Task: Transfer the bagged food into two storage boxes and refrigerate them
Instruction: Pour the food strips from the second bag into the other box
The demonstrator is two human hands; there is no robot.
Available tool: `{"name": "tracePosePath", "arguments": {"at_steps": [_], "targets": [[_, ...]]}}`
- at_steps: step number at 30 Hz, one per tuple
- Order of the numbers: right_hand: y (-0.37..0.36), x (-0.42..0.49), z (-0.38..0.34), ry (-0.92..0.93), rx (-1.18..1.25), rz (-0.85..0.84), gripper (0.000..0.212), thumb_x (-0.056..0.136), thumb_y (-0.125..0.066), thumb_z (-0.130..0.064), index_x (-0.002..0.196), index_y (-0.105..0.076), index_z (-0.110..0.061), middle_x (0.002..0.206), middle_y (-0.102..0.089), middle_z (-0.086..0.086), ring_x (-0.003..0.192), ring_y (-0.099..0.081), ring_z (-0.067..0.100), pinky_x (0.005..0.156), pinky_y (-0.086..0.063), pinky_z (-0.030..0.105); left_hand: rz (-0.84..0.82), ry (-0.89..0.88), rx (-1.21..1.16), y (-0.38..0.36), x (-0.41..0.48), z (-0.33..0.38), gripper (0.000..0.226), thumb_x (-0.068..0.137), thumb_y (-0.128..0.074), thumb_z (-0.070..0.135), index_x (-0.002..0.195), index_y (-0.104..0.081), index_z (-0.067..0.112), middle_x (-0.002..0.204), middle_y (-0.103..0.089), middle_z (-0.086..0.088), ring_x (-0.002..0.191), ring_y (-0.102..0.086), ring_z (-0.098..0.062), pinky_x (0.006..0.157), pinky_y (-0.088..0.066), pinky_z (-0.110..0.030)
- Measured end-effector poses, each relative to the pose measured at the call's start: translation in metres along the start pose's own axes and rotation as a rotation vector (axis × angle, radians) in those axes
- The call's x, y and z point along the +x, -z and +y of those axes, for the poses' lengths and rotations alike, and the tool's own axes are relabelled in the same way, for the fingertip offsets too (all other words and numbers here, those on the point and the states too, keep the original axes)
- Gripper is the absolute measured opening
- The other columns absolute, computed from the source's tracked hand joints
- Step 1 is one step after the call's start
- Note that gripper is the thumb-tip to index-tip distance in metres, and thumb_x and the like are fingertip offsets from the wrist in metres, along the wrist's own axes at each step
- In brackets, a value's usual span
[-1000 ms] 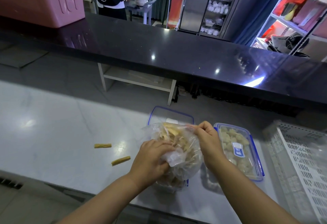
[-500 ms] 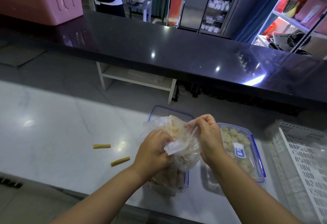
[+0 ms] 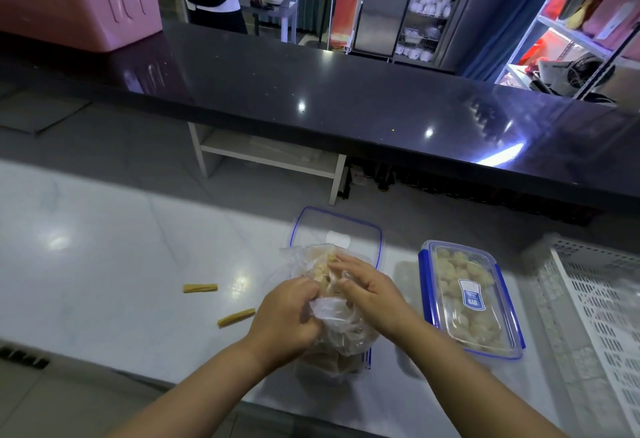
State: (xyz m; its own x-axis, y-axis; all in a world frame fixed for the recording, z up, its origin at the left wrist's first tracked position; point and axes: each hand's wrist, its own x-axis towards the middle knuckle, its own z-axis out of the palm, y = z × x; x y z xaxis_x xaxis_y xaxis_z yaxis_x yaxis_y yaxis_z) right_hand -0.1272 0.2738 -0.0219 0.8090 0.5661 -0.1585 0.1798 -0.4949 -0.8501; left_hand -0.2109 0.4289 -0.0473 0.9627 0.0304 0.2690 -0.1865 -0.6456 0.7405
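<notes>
While black bar [image 3: 346, 98] spans behind, pale counter [image 3: 104, 264], 2 yellow sticks [image 3: 200, 288]

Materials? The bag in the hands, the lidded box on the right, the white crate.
The bag looks like thin clear plastic film, glossy: it crumples and the food shows through. The lidded box: rigid clear plastic, glossy, with glare on top and contents visible. The crate: probably moulded white plastic, matt, slotted walls; blurred, so unsure.

No legible text anywhere. Only candidate is the blue-and-white label [image 3: 470, 294] on the lid of the closed storage box [image 3: 426, 266], toward the right end of the worktop [image 3: 104, 264]. Print too blurred to read.
</notes>
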Motion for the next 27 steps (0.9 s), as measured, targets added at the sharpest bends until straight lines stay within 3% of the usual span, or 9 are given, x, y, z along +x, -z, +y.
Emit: {"name": "tracePosePath", "arguments": {"at_steps": [3,8,11,14,20,24,27], "targets": [[0.000,-0.012,0.003,0.016,-0.062,0.002,0.033,0.095,-0.048,-0.030,0.127,-0.054,-0.036,0.129,-0.048,-0.023,0.125,-0.042,0.003,0.107,-0.038,0.038,0.072,-0.045,0.048,0.000,-0.003,-0.002,0.016,0.069,-0.069,0.015,0.077,-0.057,0.023,0.082,-0.055,0.009,0.076,-0.048,-0.005,0.069,-0.040,-0.012],[0.003,-0.018,0.003,0.019,-0.147,0.011,0.029,0.094,-0.049,-0.028,0.121,-0.056,-0.034,0.118,-0.050,-0.019,0.111,-0.048,0.003,0.099,-0.044,0.032,0.057,-0.009,0.049,0.001,-0.001,-0.007,0.027,0.074,-0.068,0.029,0.100,-0.065,0.020,0.105,-0.060,0.007,0.100,-0.052,-0.005,0.089,-0.043,-0.017],[0.001,-0.006,0.002,0.054,-0.208,0.098,0.039,0.092,-0.052,-0.023,0.130,-0.046,-0.031,0.134,-0.041,-0.012,0.122,-0.038,0.004,0.105,-0.036,0.030,-0.022,0.043,-0.043,0.002,0.006,-0.006,0.029,0.078,-0.061,0.032,0.106,-0.060,0.027,0.104,-0.061,0.014,0.095,-0.055,0.000,0.084,-0.046,-0.013],[-0.005,0.003,0.003,0.016,-0.175,0.035,0.052,0.094,-0.046,-0.021,0.143,-0.031,-0.033,0.146,-0.031,-0.015,0.131,-0.028,0.002,0.110,-0.029,0.029,-0.036,0.094,-0.058,0.003,0.010,-0.007,0.027,0.079,-0.058,0.033,0.105,-0.060,0.027,0.100,-0.063,0.012,0.088,-0.057,-0.003,0.078,-0.049,-0.016],[-0.006,0.005,0.011,0.006,-0.176,0.034,0.041,0.094,-0.046,-0.024,0.132,-0.045,-0.039,0.136,-0.045,-0.017,0.118,-0.041,0.001,0.104,-0.039,0.029,-0.035,0.111,-0.035,-0.001,0.010,-0.016,0.027,0.079,-0.058,0.035,0.105,-0.060,0.028,0.099,-0.063,0.014,0.087,-0.057,-0.001,0.076,-0.047,-0.009],[0.000,0.011,0.008,-0.029,-0.187,-0.003,0.044,0.096,-0.042,-0.020,0.138,-0.042,-0.035,0.140,-0.046,-0.010,0.124,-0.043,0.009,0.107,-0.039,0.035,-0.005,0.130,-0.008,-0.011,0.018,-0.016,0.020,0.083,-0.057,0.024,0.102,-0.056,0.025,0.099,-0.058,0.008,0.086,-0.055,-0.004,0.076,-0.049,-0.017],[0.007,0.016,0.002,-0.068,-0.221,0.027,0.039,0.099,-0.039,-0.026,0.137,-0.044,-0.031,0.134,-0.053,-0.003,0.118,-0.051,0.016,0.102,-0.043,0.037,0.023,0.122,0.020,-0.015,0.026,-0.015,0.017,0.084,-0.055,0.019,0.101,-0.055,0.022,0.098,-0.055,0.006,0.086,-0.052,-0.005,0.076,-0.046,-0.016]]}}
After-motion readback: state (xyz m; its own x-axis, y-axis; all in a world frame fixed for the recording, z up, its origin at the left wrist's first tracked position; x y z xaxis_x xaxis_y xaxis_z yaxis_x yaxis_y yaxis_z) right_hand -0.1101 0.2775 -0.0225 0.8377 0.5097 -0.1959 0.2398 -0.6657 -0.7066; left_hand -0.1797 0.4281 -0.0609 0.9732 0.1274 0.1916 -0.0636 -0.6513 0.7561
